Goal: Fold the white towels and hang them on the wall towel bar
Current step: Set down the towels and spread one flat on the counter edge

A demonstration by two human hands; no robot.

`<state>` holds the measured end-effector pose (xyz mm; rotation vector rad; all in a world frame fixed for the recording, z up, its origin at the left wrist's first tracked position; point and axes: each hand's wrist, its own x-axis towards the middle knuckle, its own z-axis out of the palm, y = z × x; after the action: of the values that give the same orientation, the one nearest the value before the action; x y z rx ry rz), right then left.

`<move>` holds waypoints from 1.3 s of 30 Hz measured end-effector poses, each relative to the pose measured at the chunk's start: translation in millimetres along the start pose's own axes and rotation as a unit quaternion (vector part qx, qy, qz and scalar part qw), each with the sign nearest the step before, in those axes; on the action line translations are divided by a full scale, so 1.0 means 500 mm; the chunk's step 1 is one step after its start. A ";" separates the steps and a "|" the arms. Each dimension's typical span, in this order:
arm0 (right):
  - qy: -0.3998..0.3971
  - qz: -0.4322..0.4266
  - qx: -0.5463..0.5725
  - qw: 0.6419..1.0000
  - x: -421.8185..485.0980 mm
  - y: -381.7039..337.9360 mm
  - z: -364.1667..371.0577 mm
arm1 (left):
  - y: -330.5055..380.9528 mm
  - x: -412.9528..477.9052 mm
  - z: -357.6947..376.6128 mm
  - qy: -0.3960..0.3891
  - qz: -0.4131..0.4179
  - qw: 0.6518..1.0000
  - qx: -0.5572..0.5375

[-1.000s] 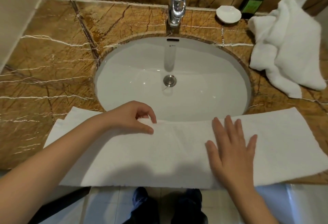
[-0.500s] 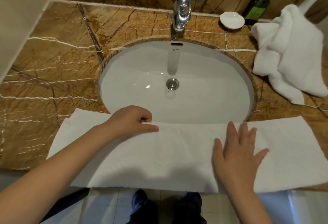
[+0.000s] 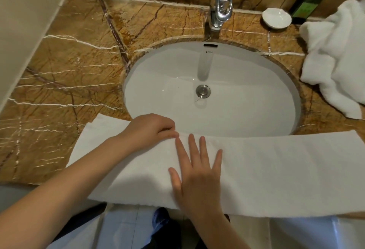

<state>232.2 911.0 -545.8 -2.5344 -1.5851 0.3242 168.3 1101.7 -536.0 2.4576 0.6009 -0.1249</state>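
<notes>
- Left hand (image 3: 152, 130): fingers curled, pinching the folded towel (image 3: 276, 169) at its far edge.
- Right hand (image 3: 197, 175): fingers straight, spread, pressing it flat on the counter (image 3: 69, 61), just beside.
- Beyond the fingers, sink (image 3: 256, 110) and faucet (image 3: 220, 5); crumpled towel (image 3: 335, 55) well right.

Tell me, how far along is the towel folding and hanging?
Done: one flat white towel lies folded into a long strip on the brown marble counter. In hand: the left hand pinches its far edge, the right hand presses it flat. Left: the crumpled white towel at the right is unfolded, and nothing is hung; no bar shows.
</notes>
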 end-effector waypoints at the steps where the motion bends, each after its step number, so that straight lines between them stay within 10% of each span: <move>1: -0.012 0.008 -0.009 1.000 0.000 0.000 0.002 | 0.001 0.002 -0.002 -0.003 -0.003 1.000 0.004; 25: -0.002 0.002 -0.011 1.000 0.008 -0.096 0.028 | -0.083 -0.059 -0.086 0.028 -0.031 0.989 0.141; 39: 0.014 -0.104 0.044 0.993 0.093 -0.245 0.032 | -0.232 -0.185 -0.175 0.017 -0.163 0.983 -0.086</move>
<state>141.4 1006.5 -538.9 -2.2731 -1.7645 0.3251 29.6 1199.3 -505.7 2.1838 0.9848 -0.1541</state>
